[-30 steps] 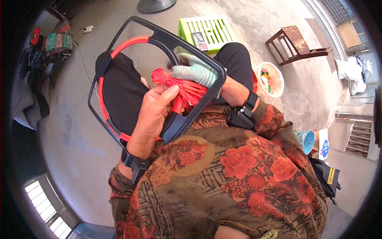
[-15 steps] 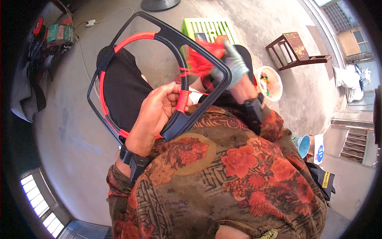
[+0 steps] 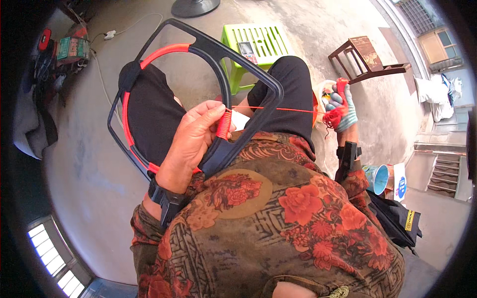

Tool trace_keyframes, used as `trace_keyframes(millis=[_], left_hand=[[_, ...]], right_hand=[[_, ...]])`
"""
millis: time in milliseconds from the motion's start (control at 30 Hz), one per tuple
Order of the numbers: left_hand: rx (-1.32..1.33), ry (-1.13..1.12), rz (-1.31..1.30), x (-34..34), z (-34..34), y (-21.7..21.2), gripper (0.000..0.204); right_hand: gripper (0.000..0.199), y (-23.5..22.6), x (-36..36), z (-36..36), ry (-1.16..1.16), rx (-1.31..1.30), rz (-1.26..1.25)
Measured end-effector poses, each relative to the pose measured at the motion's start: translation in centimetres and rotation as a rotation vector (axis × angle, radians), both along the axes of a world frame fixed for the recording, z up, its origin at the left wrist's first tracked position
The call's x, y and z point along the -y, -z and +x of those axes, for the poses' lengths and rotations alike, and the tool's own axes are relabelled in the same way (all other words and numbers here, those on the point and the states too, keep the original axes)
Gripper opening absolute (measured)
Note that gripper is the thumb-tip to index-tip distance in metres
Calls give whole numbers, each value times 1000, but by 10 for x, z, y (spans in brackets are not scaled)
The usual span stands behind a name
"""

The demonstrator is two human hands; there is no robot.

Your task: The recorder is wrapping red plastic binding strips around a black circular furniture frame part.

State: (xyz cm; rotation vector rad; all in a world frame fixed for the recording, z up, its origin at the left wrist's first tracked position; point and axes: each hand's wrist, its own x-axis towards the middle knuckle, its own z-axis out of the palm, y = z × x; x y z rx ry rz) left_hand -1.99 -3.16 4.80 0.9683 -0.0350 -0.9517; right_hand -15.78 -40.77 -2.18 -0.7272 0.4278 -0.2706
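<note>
A black frame with an inner ring is held above the dark-trousered lap of a seated person in a flower-patterned top. By the bare left hand, a tight red winding on the ring's near right side is gripped, its fingers closed, the thumb pressed along the front. From that winding a thin red cord is stretched straight across the frame's edge to the gloved right hand, raised well out to the right, where a loose red bundle is clasped in curled fingers. More of the ring is covered in red along its far and left sides. Beyond the knees, a phone is seen on a green slatted stool, with a brown wooden chair to its right.
</note>
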Motion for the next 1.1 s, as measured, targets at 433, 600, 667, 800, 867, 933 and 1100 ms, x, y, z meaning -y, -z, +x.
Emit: trace_keyframes(millis=[433,600,667,800,867,933,1100], left_hand=[[74,-34,0,-1,0,-2,7],[165,1,-60,-4,-1,0,9],[162,-118,28,2,-6,-1,20],[64,-84,-16,-2,2,-2,28],[25,32,-44,-8,5,1,31],[-2,6,-35,-7,4,4,32],[-155,-259,-52,3,-4,-2,35]], right_hand=[[45,-71,-161,85,-718,57,-566],[38,-111,-194,112,-724,196,-588],[35,-110,-204,121,-789,196,-735],[29,-65,-204,124,-720,-60,103],[29,-54,-195,115,-788,31,458],[33,-45,-203,115,-743,58,535],[30,-39,-207,143,-383,153,359]])
